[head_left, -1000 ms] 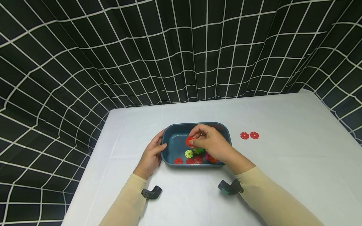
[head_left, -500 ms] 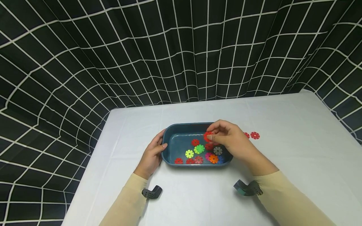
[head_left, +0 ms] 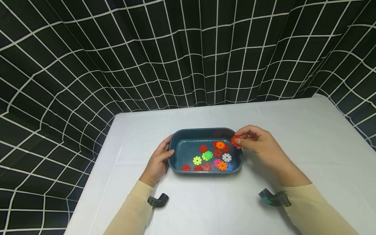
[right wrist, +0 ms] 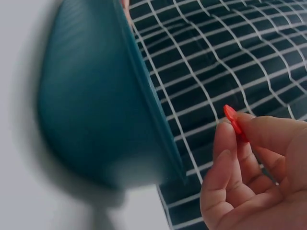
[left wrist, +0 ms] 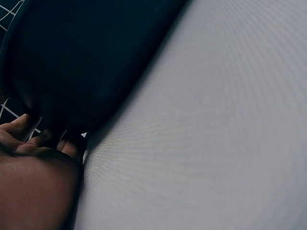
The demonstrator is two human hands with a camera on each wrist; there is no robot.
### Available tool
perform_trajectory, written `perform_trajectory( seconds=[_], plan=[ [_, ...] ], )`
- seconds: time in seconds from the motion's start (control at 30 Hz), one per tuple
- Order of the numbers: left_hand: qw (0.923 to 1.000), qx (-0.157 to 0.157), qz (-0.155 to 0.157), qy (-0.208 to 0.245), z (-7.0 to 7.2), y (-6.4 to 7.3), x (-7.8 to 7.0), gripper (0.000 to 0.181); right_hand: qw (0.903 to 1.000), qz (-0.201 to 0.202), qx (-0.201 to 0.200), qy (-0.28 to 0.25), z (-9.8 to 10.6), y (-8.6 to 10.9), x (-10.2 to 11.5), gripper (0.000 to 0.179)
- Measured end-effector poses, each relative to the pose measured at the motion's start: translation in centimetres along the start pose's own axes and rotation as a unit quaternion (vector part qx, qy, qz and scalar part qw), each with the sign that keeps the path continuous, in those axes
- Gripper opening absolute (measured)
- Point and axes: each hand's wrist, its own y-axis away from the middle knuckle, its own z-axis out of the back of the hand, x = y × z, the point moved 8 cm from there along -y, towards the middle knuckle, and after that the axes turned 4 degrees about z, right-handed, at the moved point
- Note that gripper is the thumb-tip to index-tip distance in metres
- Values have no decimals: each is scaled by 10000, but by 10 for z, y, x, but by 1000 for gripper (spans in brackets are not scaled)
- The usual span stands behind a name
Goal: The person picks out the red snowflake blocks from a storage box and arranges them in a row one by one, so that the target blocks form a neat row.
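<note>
My left hand (head_left: 156, 163) grips the left end of a deep teal plastic tray (head_left: 183, 150), its thumb over the rim and fingers along the outside. In the left wrist view those fingers (left wrist: 29, 132) lie against the dark tray wall. My right hand (head_left: 261, 145) pinches a red notched building disc (right wrist: 232, 117) between thumb and fingertips, at the tray's right rim. Inside the tray lie several similar discs: a white disc (head_left: 227, 157), a yellow disc (head_left: 197, 160), a green disc (head_left: 208, 155), an orange disc (head_left: 222, 165), and red, pink and blue ones.
A white cloth covers the table (head_left: 202, 202). Behind and to the sides hangs a black curtain (head_left: 188, 65) with a white grid. Dark cameras are strapped to both wrists, the left wrist camera (head_left: 158, 200) and the right wrist camera (head_left: 274, 198).
My right hand has carried the red disc rightward from over the tray's middle to its right rim. It now hides the two red discs seen on the table. My left hand has stayed put.
</note>
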Motion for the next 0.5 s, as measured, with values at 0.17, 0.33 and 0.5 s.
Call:
perform_trajectory(
  seconds=[0.17, 0.33, 0.5],
  plan=[
    [10000, 17, 3, -7, -1, 0, -1, 61, 9989, -23, -280, 382, 27, 5, -15, 27],
    [10000, -6, 32, 7, -1, 0, -1, 62, 9981, -57, -546, 296, 55, 8, -29, 30],
    [10000, 1, 15, -3, -2, 1, -2, 61, 9953, -205, -866, 380, 85, 8, -46, 30]
  ],
)
